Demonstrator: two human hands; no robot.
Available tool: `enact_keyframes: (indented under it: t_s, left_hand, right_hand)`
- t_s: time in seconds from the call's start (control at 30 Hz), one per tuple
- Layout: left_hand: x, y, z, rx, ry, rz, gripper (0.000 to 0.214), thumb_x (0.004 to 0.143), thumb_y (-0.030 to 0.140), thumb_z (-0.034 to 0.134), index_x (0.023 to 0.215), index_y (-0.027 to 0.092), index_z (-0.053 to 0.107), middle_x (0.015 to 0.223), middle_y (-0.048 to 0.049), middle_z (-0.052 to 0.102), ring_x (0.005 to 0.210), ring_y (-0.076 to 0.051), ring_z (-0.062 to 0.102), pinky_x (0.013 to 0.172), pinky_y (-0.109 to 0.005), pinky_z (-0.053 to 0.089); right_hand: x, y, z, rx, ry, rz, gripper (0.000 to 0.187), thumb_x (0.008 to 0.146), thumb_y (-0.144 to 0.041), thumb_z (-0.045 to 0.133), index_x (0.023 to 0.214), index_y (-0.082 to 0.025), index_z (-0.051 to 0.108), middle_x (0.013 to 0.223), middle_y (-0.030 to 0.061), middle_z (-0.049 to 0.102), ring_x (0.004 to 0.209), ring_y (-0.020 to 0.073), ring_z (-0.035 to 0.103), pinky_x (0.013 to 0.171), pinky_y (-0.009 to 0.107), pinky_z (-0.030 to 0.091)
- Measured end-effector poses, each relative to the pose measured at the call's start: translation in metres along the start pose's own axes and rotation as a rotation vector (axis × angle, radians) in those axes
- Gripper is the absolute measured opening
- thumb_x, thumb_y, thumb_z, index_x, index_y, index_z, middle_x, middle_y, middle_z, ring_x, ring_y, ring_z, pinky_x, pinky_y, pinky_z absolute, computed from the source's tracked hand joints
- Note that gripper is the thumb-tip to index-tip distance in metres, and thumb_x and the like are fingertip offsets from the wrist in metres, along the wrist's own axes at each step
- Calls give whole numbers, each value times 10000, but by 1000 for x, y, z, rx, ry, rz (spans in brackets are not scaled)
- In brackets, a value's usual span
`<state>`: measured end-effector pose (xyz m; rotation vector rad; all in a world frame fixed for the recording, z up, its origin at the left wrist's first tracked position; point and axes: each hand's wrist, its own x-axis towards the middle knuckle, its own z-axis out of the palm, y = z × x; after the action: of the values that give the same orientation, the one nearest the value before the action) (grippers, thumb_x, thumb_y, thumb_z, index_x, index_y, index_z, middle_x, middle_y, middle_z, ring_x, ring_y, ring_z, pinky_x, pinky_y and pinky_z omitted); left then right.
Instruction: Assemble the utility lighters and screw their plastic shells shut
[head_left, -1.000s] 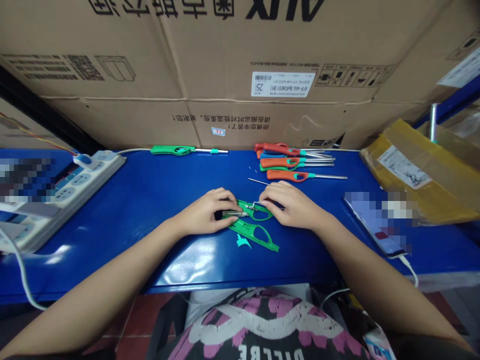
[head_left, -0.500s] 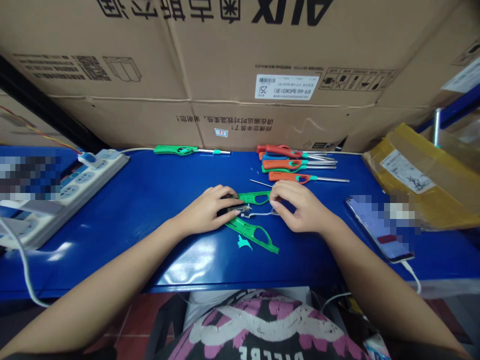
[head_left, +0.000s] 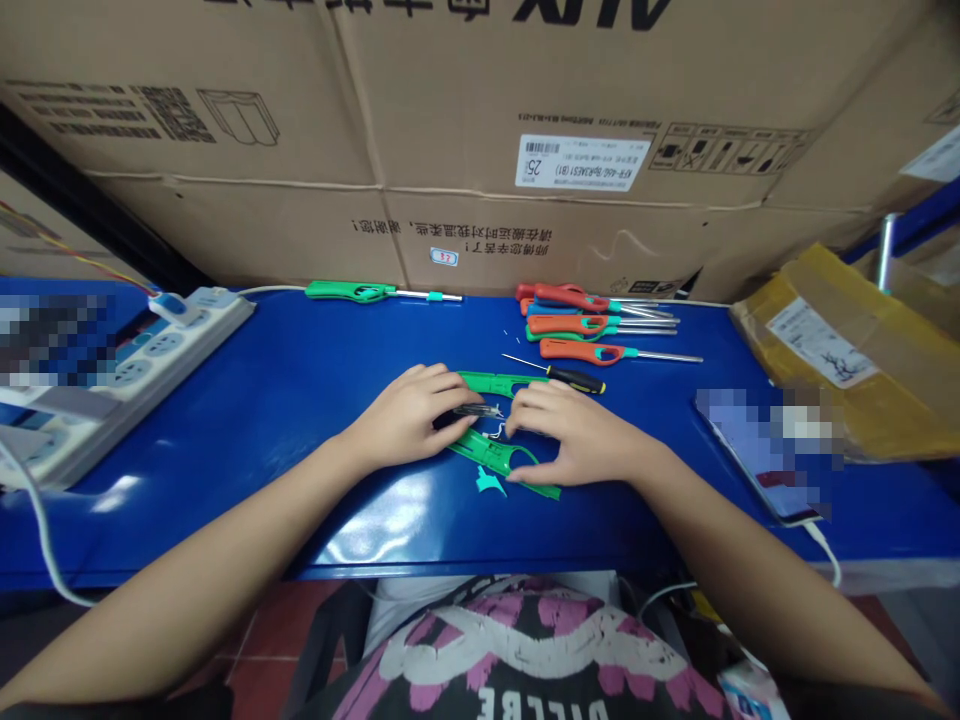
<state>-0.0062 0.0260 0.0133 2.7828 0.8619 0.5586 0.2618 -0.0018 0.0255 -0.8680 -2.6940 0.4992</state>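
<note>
My left hand [head_left: 420, 415] is closed round one end of a small, clear-looking lighter fuel tank [head_left: 474, 409] with a metal tip. Two green halves of a lighter casing lie around it: the far casing half [head_left: 487, 383] and the near casing half [head_left: 484, 452]. A thin white wire or tube [head_left: 496, 432] sits between them, partly hidden. Over the right ends of both halves, my right hand [head_left: 574, 430] has its thumb and fingers apart, the thumb close to the near half's loop. A teal trigger piece [head_left: 490, 482] lies just in front.
A black-and-yellow screwdriver [head_left: 576, 380] lies behind my right hand. Several long-nosed lighters [head_left: 577, 350] are piled farther back, and a green lighter [head_left: 345, 290] lies at back left. A power strip [head_left: 161, 350] stands left; a phone [head_left: 757, 460] and yellow package [head_left: 814, 340] are right.
My right hand has moved left and opened from a pinch near the white wire's end, which its fingers now hide. The screwdriver handle has come into view. The left hand keeps the tank.
</note>
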Motion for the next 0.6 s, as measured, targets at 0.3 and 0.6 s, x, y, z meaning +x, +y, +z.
enact_keyframes:
  t_s: [0.3, 0.6]
  left_hand:
    - [-1, -1, 1, -78, 79, -7, 205, 986, 286, 543, 1070, 182, 699, 1011, -76, 695, 932, -210, 626, 842, -352, 496]
    - [-3, 11, -3, -124, -142, 142, 215, 927, 366, 600, 1011, 184, 680, 997, -72, 665, 907, -216, 628, 851, -369, 490]
  right_hand:
    - [-2, 1, 1, -62, 14, 49, 260, 932, -404, 660, 1112, -217, 679, 1112, 67, 663, 1023, 228, 586, 912, 389, 390]
    - [1, 3, 2, -59, 122, 11, 256, 932, -464, 659, 902, -211, 645, 897, 27, 665, 892, 201, 559, 830, 356, 358]
